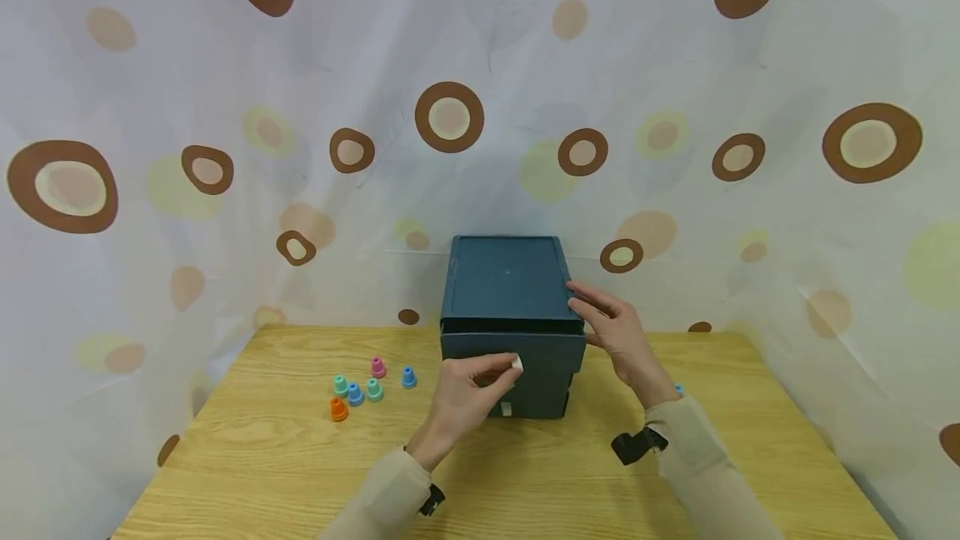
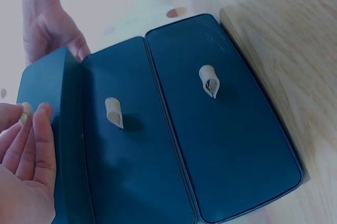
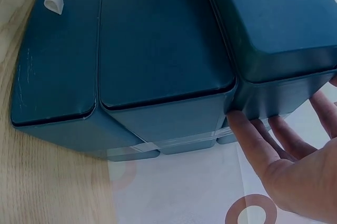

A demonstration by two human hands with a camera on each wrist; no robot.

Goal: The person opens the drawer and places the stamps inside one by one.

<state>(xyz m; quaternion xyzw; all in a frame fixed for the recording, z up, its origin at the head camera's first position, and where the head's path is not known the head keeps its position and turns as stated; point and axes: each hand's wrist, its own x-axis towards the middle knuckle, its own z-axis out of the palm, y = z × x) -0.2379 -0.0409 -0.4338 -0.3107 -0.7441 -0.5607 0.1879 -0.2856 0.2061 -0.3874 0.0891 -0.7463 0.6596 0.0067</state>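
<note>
A dark teal drawer box [image 1: 510, 273] stands on the table with its top drawer [image 1: 551, 348] pulled partly out. My left hand [image 1: 461, 394] pinches the white pull tab [image 1: 517, 363] of that drawer between thumb and fingers. Against the right side of the box rest the fingers of my right hand [image 1: 622, 344], fairly straight and near the top drawer. In the left wrist view, the middle drawer [image 2: 142, 166] and the bottom drawer [image 2: 237, 145] sit closed, each with its own white tab. What lies inside the top drawer is hidden.
Several small cone-shaped pieces lie left of the box, among them an orange one [image 1: 339, 409], a pink one [image 1: 378, 367] and a blue one [image 1: 408, 377]. Something blue [image 1: 678, 389] shows partly behind the right wrist. A patterned cloth [image 1: 510, 65] hangs behind the table [image 1: 247, 440].
</note>
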